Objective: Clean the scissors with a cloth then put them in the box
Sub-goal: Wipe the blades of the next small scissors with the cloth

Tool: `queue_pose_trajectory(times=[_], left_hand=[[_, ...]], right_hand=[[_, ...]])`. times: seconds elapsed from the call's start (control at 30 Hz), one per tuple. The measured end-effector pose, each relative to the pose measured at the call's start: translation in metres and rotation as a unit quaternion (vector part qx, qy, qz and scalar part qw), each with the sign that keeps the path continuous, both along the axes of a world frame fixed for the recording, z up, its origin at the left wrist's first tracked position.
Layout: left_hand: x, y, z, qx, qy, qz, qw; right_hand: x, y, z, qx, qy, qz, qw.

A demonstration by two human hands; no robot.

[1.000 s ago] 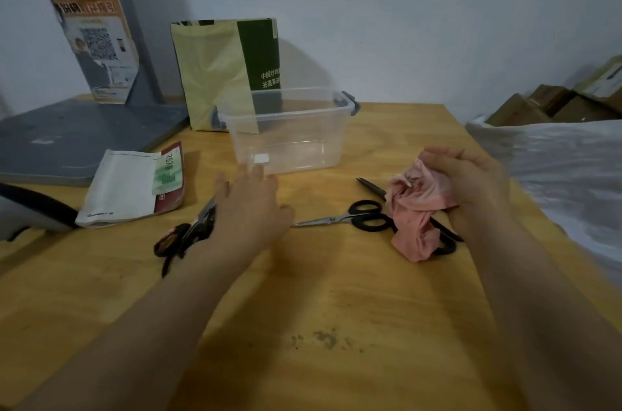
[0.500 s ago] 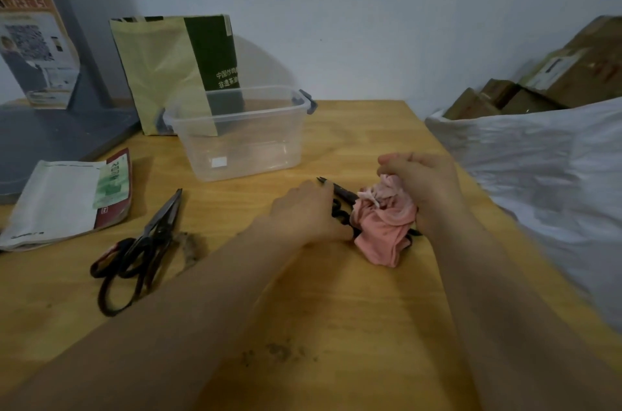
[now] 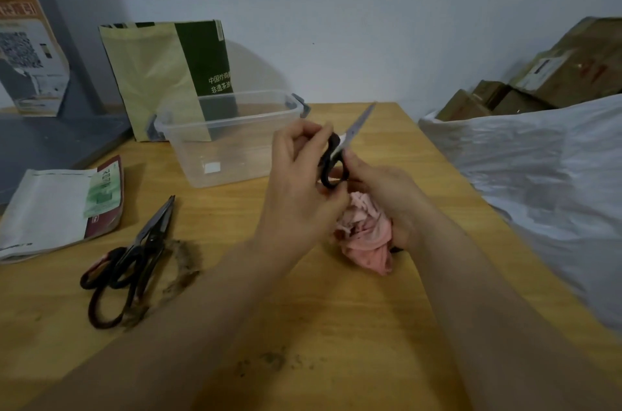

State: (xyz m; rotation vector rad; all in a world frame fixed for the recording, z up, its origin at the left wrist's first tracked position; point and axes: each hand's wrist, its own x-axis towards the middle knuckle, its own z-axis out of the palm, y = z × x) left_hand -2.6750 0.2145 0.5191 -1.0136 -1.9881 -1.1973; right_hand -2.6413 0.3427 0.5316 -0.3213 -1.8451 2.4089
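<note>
while your left hand [image 3: 299,185] grips the scissors [image 3: 350,133] and your right hand [image 3: 387,195] clutches the cloth [image 3: 367,239], wrap the blades above your knuckles, wiping tipward.

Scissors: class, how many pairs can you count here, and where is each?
2. The black-handled scissors are held up in the left hand, touching the right hand; the dark scissors lie on the table at left. The pink cloth may hide another.
</note>
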Motion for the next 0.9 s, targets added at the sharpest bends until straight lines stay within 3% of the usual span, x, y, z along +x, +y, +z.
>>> queue_pose_trajectory(times=[0.1,0.2,0.27,0.37,0.5,0.67,0.8,0.83,0.9], left_hand=[[0.013,0.001,-0.012,0.097,-0.136,-0.041,0.985],[0.016,-0.004,-0.006,0.228,-0.336,-0.085,0.91],[0.012,-0.012,0.0,0.27,-0.417,-0.091,0.863],[0.005,-0.023,0.001,0.277,-0.475,-0.114,0.827],[-0.008,-0.041,-0.002,0.339,-0.525,-0.085,0.776],[-0.012,-0.052,0.002,0.251,-0.621,-0.159,0.725],[-0.012,-0.048,0.0,0.136,-0.601,-0.117,0.778],[-0.013,-0.049,-0.001,0.145,-0.605,-0.121,0.774],[-0.015,-0.052,-0.001,0.21,-0.635,-0.155,0.728]], right_hand=[[-0.002,-0.003,-0.005,-0.015,0.069,0.01,0.997],[-0.005,-0.002,-0.01,0.09,0.087,-0.009,0.992],[-0.005,-0.003,-0.01,0.145,0.089,0.004,0.985],[-0.006,-0.004,-0.008,0.195,0.081,0.038,0.977],[-0.005,0.003,-0.005,0.192,0.032,0.019,0.981],[-0.005,0.003,-0.007,0.204,0.011,0.039,0.978],[-0.003,0.002,-0.006,0.21,0.007,0.081,0.974],[-0.003,0.003,-0.005,0.21,0.004,0.086,0.974],[-0.001,0.004,-0.005,0.202,0.005,0.083,0.976]])
